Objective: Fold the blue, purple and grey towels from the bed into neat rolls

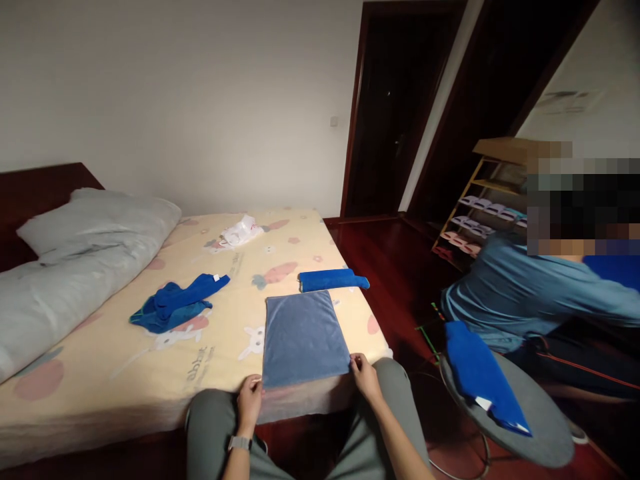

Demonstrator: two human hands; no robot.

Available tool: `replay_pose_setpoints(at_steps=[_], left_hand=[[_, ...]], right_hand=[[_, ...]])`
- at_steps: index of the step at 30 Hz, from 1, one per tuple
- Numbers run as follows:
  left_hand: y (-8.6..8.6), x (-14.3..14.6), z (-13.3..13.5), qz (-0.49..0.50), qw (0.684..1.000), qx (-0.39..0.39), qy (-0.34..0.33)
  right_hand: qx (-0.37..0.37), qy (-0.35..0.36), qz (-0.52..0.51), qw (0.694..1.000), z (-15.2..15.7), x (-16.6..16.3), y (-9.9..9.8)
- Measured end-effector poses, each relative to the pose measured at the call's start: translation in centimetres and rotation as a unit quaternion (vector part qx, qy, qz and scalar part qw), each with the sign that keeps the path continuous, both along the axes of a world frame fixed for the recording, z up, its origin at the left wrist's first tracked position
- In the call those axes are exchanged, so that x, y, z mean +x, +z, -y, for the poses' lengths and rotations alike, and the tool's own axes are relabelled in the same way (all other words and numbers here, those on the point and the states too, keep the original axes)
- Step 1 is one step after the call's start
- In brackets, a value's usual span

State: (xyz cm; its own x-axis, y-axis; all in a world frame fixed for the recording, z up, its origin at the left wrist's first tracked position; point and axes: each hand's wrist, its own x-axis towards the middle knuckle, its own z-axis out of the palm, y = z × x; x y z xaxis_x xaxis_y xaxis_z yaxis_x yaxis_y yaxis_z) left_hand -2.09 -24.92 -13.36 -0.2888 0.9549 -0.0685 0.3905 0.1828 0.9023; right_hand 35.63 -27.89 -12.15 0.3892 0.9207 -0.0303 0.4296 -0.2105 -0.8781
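A grey-blue towel (306, 340) lies spread flat at the bed's near edge, in front of my knees. My left hand (249, 398) pinches its near left corner between thumb and fingers. At the near right corner, my right hand (365, 376) grips the cloth the same way. Just beyond the far edge of the towel lies a rolled or folded bright blue towel (327, 280). A crumpled blue towel (175, 305) with a small white tag rests further left on the bed.
The bed (225, 360) has a patterned yellow sheet. A white crumpled bag (242, 231) and a grey quilt (100, 247) lie on it. At right, another blue towel (483, 373) lies on a round stool (545, 427). A person (520, 280) sits beside a shoe rack (477, 183).
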Motion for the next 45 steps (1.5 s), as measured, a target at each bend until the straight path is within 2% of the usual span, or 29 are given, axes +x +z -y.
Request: replay_pose_setpoints(at_steps=[2,5,7,10,14,18,20,23,26,29,33,36,39,42,45], left_hand=[[0.4,-0.1,0.2,-0.037,0.999,0.02,0.002],[1.2,0.2,1.0,-0.178,0.978,0.094,-0.047],[1.6,0.5,1.5,-0.292,0.942,0.131,-0.099],[2.0,1.1,1.9,-0.39,0.896,0.142,-0.154],[2.7,2.6,1.9,-0.445,0.847,0.174,-0.233],[3.4,6.0,1.9,-0.46,0.791,0.222,-0.336],[3.3,7.9,1.8,-0.456,0.777,0.233,-0.365],[2.6,9.5,1.3,-0.455,0.789,0.214,-0.353],[1.7,8.8,0.8,-0.458,0.799,0.199,-0.336],[1.2,6.5,0.6,-0.465,0.804,0.195,-0.317],[1.5,3.6,0.3,-0.476,0.815,0.163,-0.287],[2.0,2.5,0.1,-0.469,0.813,0.16,-0.306],[2.2,2.1,-0.2,-0.463,0.809,0.163,-0.323],[2.0,1.8,-0.1,-0.467,0.809,0.161,-0.318],[2.1,2.1,0.2,-0.477,0.808,0.16,-0.306]], right_hand=[[0.004,-0.003,-0.007,1.0,0.1,0.0,-0.2],[0.013,0.004,0.021,1.0,0.4,-0.2,-0.2],[0.042,0.003,0.095,0.995,0.8,-0.5,0.2],[0.074,0.02,0.249,0.965,1.6,-1.0,1.1],[0.104,0.155,0.352,0.917,2.2,-2.5,2.1],[0.142,0.275,0.37,0.876,1.6,-5.9,2.1],[0.148,0.316,0.364,0.864,0.8,-8.2,2.0],[0.113,0.324,0.363,0.866,-0.7,-11.0,1.9],[0.094,0.311,0.386,0.863,-1.6,-11.7,1.2],[0.132,0.308,0.413,0.847,-1.5,-9.8,-0.3],[0.155,0.261,0.445,0.842,-0.5,-4.9,-1.6],[0.149,0.243,0.462,0.84,0.1,-1.6,-1.1],[0.138,0.248,0.471,0.835,0.3,0.2,-0.3],[0.124,0.251,0.476,0.834,0.2,0.3,0.3],[0.102,0.234,0.472,0.844,0.1,-1.4,1.2]])
